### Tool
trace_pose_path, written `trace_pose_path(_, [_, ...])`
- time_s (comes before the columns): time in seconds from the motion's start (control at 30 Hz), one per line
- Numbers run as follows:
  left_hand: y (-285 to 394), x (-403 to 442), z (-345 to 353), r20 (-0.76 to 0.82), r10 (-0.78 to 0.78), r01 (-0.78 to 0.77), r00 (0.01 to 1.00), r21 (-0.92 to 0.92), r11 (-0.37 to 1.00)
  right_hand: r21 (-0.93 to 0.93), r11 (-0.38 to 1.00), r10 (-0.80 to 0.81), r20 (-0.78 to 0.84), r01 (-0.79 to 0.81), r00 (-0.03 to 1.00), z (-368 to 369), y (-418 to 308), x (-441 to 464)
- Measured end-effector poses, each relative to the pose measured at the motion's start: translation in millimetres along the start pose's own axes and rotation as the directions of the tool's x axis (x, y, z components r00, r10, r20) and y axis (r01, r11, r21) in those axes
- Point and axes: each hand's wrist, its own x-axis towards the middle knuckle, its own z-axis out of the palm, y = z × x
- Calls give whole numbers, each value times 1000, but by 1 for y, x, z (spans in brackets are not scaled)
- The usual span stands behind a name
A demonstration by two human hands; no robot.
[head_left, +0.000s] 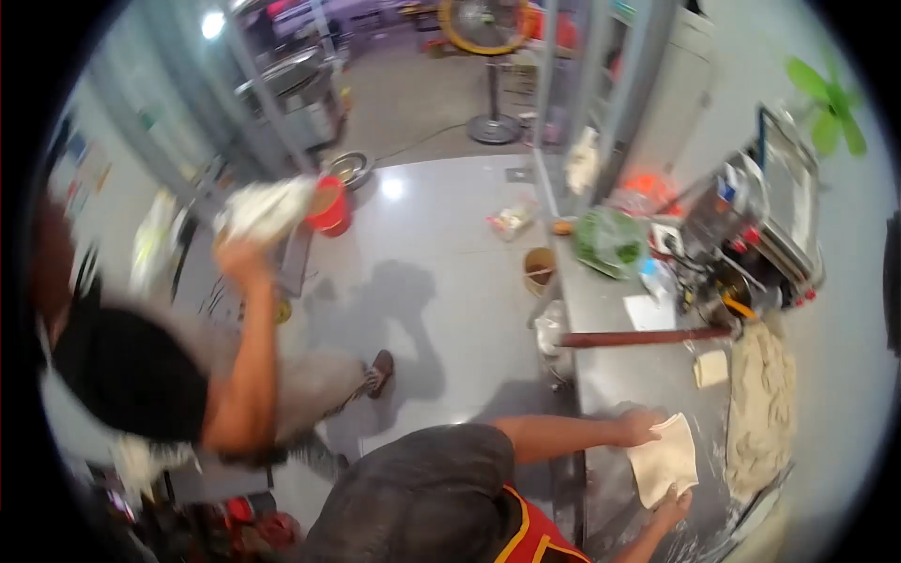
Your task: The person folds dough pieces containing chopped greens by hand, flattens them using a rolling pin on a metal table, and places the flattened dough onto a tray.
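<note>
one co-worker's hand [246, 263] lifts one white bundle [270, 208]; one red bucket [328, 211] and one brown tub [540, 268], contents unclear; over the metal table [605, 375], left hand [640, 428] and right hand [671, 509], fingers nearly closed, pinch one dough sheet [664, 460] between them; one small dough piece [711, 370]; one long slab [760, 413].
</note>
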Motion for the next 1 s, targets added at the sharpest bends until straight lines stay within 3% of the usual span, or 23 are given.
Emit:
trace_pose_path(0.03, [8,-28,-18,-130,8,-14,991,-49,999,60,993,-100,9,100,995,8,-14,-20])
trace_pose_path(0.13, [41,-116,-97,-154,-168,176,974,36,984,72,984,-179,281,166,943,38,-42,-69])
trace_pose_path(0.2, [43,-183,-126,-222,-196,213,955,55,975,3,986,-149,449,166,881,65,-46,-111])
trace_pose_path(0.27, [6,-253,-122,-447,-80,101,891,23,995,-10,970,-205,513,244,833,100,-14,-133])
trace_pose_path(0.33, [6,-334,-151,-407,-256,206,877,-163,965,-291,899,-89,610,327,788,132,-41,-212])
trace_pose_path(0.37, [11,-371,-168,-398,-355,337,846,-117,934,-163,949,-80,701,269,708,150,-11,-219])
trace_pose_path(0.4, [16,-409,-185,-401,-457,467,794,-79,881,-48,981,-79,790,189,608,171,16,-230])
trace_pose_path(0.5, [19,-522,-214,-622,-475,526,623,-117,843,-57,988,-5,920,145,393,220,27,-315])
trace_pose_path(0.6, [28,-624,-247,-709,-509,499,488,-252,829,-109,983,73,971,151,228,265,16,-411])
trace_pose_path(0.67, [27,-690,-269,-758,-513,484,402,-299,822,-124,960,89,985,251,146,299,5,-476])
trace_pose_path(0.8, [68,-830,-318,-871,-471,143,138,-453,880,-30,933,50,998,359,-48,382,-5,-623])
trace_pose_path(0.87, [66,-912,-339,-916,-402,371,-5,-375,850,67,838,45,981,541,-191,408,-31,-726])
trace_pose_path(0.9, [64,-952,-350,-916,-387,449,-103,-390,804,102,867,35,964,488,-263,426,-30,-777])
trace_pose_path(0.97, [69,-1025,-369,-896,-382,129,-226,-416,900,123,906,60,911,406,-408,461,-29,-868])
trace_pose_path(1.0, [93,-1063,-382,-864,-390,246,-320,-473,846,111,923,90,870,370,-486,476,-27,-917])
